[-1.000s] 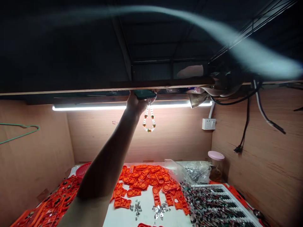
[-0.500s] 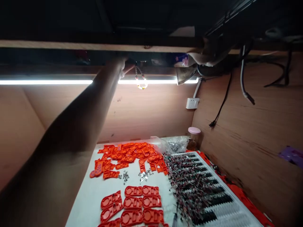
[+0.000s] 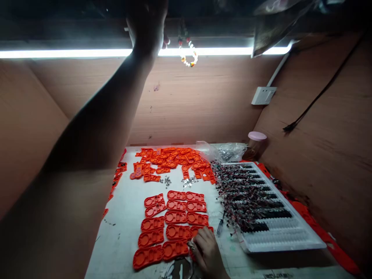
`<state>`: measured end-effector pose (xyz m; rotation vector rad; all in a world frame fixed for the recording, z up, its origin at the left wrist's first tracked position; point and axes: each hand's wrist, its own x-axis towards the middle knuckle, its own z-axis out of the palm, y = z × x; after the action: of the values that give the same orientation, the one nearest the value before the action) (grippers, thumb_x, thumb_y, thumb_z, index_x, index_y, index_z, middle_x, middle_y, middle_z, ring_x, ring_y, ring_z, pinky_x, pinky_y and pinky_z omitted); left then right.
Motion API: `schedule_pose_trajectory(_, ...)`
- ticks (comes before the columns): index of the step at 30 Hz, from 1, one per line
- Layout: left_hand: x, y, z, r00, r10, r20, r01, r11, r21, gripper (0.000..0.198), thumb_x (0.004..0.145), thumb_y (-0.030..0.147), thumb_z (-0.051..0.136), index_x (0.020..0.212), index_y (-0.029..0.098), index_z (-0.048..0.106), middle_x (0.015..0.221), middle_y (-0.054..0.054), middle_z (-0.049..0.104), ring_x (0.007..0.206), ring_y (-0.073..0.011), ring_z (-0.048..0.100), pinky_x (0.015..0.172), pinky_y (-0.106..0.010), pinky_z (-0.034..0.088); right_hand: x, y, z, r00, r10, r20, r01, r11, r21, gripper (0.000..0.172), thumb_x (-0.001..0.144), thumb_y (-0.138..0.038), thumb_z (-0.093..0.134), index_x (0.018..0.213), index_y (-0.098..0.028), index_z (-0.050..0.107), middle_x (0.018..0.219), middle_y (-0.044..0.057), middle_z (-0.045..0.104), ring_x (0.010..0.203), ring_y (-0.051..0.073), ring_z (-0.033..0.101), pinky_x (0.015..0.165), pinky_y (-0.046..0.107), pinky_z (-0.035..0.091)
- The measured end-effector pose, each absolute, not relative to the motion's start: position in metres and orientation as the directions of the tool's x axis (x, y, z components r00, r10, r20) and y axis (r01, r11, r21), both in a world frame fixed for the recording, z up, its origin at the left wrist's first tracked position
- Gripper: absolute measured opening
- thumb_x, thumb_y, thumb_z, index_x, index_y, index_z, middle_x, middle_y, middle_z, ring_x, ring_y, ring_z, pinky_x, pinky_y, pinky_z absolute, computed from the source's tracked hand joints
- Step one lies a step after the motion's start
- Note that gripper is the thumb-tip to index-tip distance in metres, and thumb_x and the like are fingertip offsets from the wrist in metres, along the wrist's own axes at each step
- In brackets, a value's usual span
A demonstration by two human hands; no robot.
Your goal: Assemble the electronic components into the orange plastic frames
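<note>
My left hand (image 3: 148, 27) is raised high at the dark shelf underside, in front of the strip light (image 3: 72, 53). Most of its fingers are lost in shadow, so its grip cannot be made out. Low on the table, my right hand (image 3: 207, 250) has its fingers curled together beside the lowest red plastic casings (image 3: 176, 250). Something small and pale shows at its fingertips, too unclear to name. Several casings lie in rows, hollow side up. A dark object with a white mark (image 3: 179, 269) sits below them at the frame's bottom edge.
A white ribbed tray (image 3: 290, 234) at right carries many wired small parts (image 3: 241, 193). A screwdriver (image 3: 220, 226) lies beside it. Loose red casings (image 3: 177, 157), metal bits (image 3: 188, 182), a plastic bag (image 3: 232, 151) and a pink-lidded jar (image 3: 257, 136) stand behind. A beaded loop (image 3: 188, 58) hangs overhead.
The view has tilted down, so more of the table shows and the shelf sits higher. My right hand has come into view at the bottom. My left arm stays raised.
</note>
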<state>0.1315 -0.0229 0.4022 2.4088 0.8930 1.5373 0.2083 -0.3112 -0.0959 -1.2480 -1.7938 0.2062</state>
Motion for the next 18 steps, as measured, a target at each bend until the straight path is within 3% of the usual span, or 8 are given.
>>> schedule_pose_trajectory(2,0.114,-0.057,0.354,0.210,0.506,0.837,0.467,-0.804,0.369,0.057,0.090,0.041,0.032,0.117,-0.009,0.036,0.107,-0.011,0.063,0.073,-0.0087,0.067,0.055,-0.016,0.045,0.208,-0.317,-0.092,-0.071,0.795,0.603,0.637,0.501,-0.586,0.013,0.092,-0.020,0.043,0.084,-0.019,0.053,0.075,0.003,0.051,0.072,0.018,0.048,0.065,0.030,0.039)
schedule_pose_trajectory(4,0.088,-0.100,0.288,0.393,0.479,0.785,0.465,-0.840,0.279,0.045,0.091,0.037,0.036,0.109,-0.003,0.048,0.084,-0.001,0.065,0.058,-0.0020,0.060,0.055,-0.018,0.046,0.209,-0.322,-0.085,-0.071,0.765,0.641,0.607,0.543,-0.581,0.013,0.089,-0.015,0.045,0.097,-0.019,0.054,0.081,0.005,0.053,0.076,0.020,0.049,0.067,0.032,0.042)
schedule_pose_trajectory(5,0.072,-0.122,0.250,0.457,0.470,0.755,0.472,-0.848,0.242,0.038,0.091,0.034,0.041,0.103,0.000,0.054,0.077,0.000,0.065,0.057,-0.0025,0.058,0.057,-0.019,0.047,0.210,-0.324,-0.080,-0.067,0.755,0.652,0.592,0.556,-0.583,0.016,0.089,-0.013,0.046,0.102,-0.019,0.054,0.084,0.005,0.053,0.078,0.020,0.050,0.067,0.032,0.043)
schedule_pose_trajectory(8,0.018,-0.187,0.133,0.634,0.448,0.630,0.520,-0.851,0.082,0.020,0.088,0.026,0.055,0.098,0.011,0.062,0.086,-0.005,0.067,0.076,-0.0137,0.063,0.067,-0.028,0.053,0.218,-0.319,-0.056,-0.040,0.779,0.625,0.579,0.528,-0.622,0.018,0.089,-0.013,0.049,0.105,-0.021,0.053,0.086,0.006,0.056,0.080,0.021,0.052,0.070,0.034,0.045)
schedule_pose_trajectory(13,-0.051,-0.268,-0.013,0.519,0.704,0.485,0.708,-0.672,0.217,0.029,0.088,0.020,0.052,0.117,0.018,0.057,0.116,-0.012,0.060,0.108,-0.0219,0.058,0.085,-0.033,0.054,0.236,-0.250,-0.021,0.005,0.898,0.439,0.684,0.317,-0.657,0.008,0.091,-0.020,0.049,0.092,-0.020,0.056,0.086,0.006,0.060,0.083,0.023,0.055,0.073,0.035,0.044)
schedule_pose_trajectory(16,-0.067,-0.299,-0.056,0.392,0.764,0.512,0.774,-0.575,0.266,0.036,0.088,0.021,0.054,0.124,0.020,0.052,0.126,-0.013,0.053,0.116,-0.0255,0.052,0.089,-0.037,0.053,0.239,-0.184,-0.019,0.020,0.965,0.260,0.787,0.145,-0.600,0.001,0.085,-0.018,0.056,0.086,-0.019,0.056,0.087,0.005,0.063,0.085,0.021,0.057,0.073,0.031,0.043)
schedule_pose_trajectory(18,-0.071,-0.313,-0.071,0.295,0.774,0.560,0.776,-0.536,0.332,0.037,0.087,0.020,0.055,0.124,0.019,0.052,0.125,-0.014,0.052,0.115,-0.0257,0.052,0.088,-0.037,0.052,0.236,-0.142,-0.024,0.070,0.973,0.221,0.813,0.073,-0.578,0.005,0.083,-0.015,0.057,0.086,-0.018,0.056,0.087,0.005,0.064,0.082,0.020,0.058,0.070,0.028,0.041)
